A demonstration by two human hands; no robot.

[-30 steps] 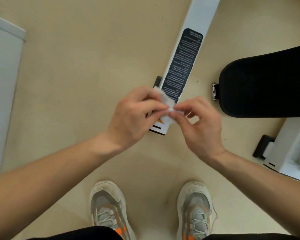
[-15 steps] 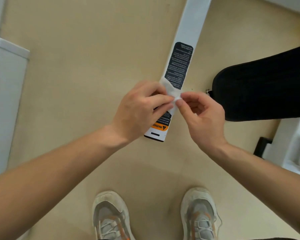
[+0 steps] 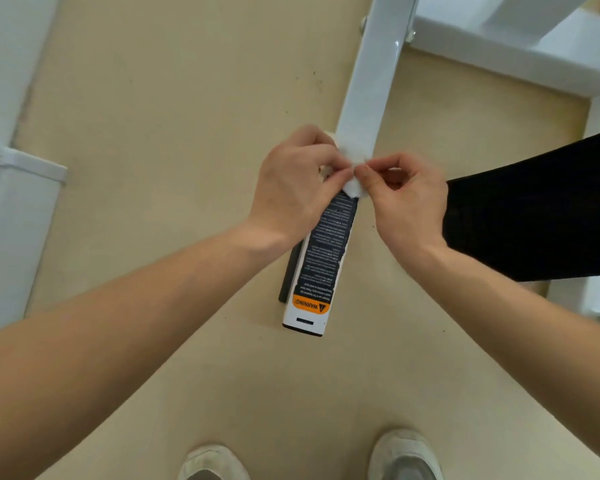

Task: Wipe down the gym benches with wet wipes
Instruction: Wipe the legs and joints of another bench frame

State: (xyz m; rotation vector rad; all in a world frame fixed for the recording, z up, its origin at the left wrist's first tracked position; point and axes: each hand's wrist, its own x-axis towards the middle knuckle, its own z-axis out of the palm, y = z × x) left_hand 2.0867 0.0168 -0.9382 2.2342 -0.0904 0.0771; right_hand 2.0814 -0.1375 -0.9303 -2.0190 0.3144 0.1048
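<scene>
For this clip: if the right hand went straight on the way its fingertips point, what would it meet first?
The wet wipe that the right hand pinches, then at once the fingertips of the left hand, which holds the same wipe. The white frame bar lies beyond, probably lower; depth is unclear.

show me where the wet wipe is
Head view, centre: the wet wipe is pinched between left hand and right hand, over the frame bar, left of the bench pad.

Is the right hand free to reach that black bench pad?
Probably, but not freely: the black bench pad lies just beside the right hand with nothing between, yet it pinches the wipe.
</scene>
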